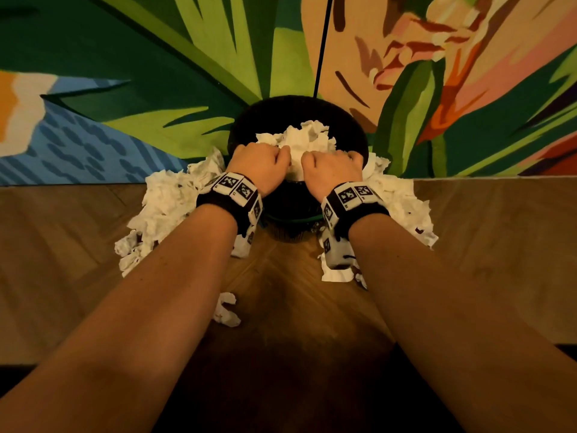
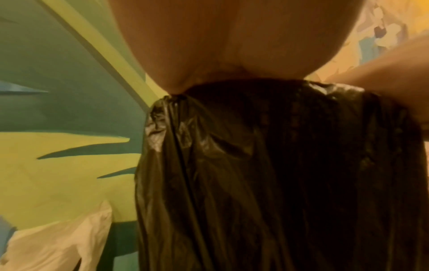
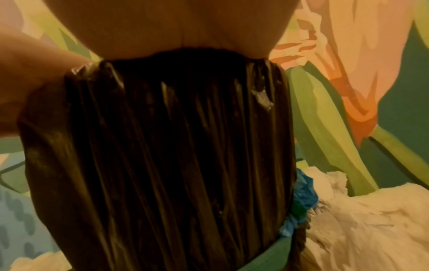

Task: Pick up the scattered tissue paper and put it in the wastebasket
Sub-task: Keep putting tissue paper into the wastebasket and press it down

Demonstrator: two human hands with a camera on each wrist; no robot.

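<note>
A wastebasket [image 1: 271,114] lined with a black bag stands on the floor against the wall. A wad of white tissue paper [image 1: 307,140] is heaped in its mouth. My left hand [image 1: 265,160] and right hand [image 1: 327,164] sit side by side over the near rim, fingers curled into the wad. Loose tissue lies on the floor left of the basket [image 1: 165,207], right of it [image 1: 402,201], and as a small clump [image 1: 226,310] nearer me. In both wrist views the fingers are hidden; only the bag's wall [image 2: 255,165] [image 3: 162,146] and floor tissue [image 2: 58,243] [image 3: 359,220] show.
The basket backs onto a wall mural [image 1: 156,73] of green leaves and flowers. A thin black cord [image 1: 323,42] runs down the wall to the basket. The wooden floor [image 1: 62,260] spreads left, right and toward me. A blue bag scrap [image 3: 304,192] shows at the basket's right side.
</note>
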